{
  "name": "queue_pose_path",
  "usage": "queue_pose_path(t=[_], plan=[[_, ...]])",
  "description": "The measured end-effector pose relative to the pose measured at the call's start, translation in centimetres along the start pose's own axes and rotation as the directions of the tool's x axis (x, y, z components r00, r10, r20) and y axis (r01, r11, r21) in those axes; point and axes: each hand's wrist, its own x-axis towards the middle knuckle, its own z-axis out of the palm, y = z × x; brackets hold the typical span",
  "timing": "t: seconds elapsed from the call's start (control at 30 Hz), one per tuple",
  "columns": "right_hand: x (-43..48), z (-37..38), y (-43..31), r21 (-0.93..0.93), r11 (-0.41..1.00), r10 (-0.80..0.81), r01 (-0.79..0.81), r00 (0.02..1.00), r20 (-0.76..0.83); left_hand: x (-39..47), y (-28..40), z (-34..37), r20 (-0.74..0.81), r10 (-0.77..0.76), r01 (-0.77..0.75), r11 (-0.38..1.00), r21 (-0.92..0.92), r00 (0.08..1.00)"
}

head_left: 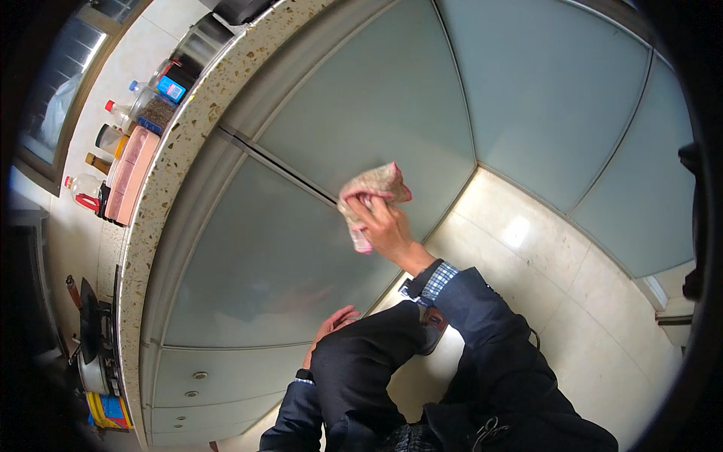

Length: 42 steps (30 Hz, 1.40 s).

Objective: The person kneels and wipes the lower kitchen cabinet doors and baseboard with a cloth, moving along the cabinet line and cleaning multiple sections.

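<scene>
My right hand [390, 230] grips a pinkish-beige cleaning cloth [370, 183] with a pink edge, bunched under the fingers. The cloth lies against a grey-green glossy cabinet door [361, 107], close to the seam with the neighbouring door [243, 248]. Down by my bent knee [361, 350], my left hand [332, 327] rests with its fingers stretched out and nothing seen in them. Part of that hand is hidden behind the knee.
Above the doors runs a speckled stone countertop [186, 133] with a pink box [133, 175], several bottles and jars, a metal pot [203, 42] and a wok [90, 322]. More cabinet doors [553, 96] stand at right. Pale floor tiles [525, 243] lie between.
</scene>
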Motion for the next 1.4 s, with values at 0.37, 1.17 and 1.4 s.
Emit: queue_pose_path(t=[0.37,1.17,1.4], plan=[[5.2,1.6,1.7,-0.030,0.990,0.135,-0.140,0.983,-0.125,-2.1,0.3,-1.1,-0.074,0.002,-0.010,0.993,-0.118,0.997],[-11.3,1.7,6.8,0.028,0.499,0.865,-0.866,0.499,0.052,0.3,-3.2,-1.1,-0.088,-0.119,0.101,0.977,-0.188,0.989],[-1.6,3.2,2.8,0.109,0.903,0.429,-0.416,0.889,-0.157,0.5,-3.9,-0.7,-0.174,-0.139,0.095,0.966,-0.242,0.975]])
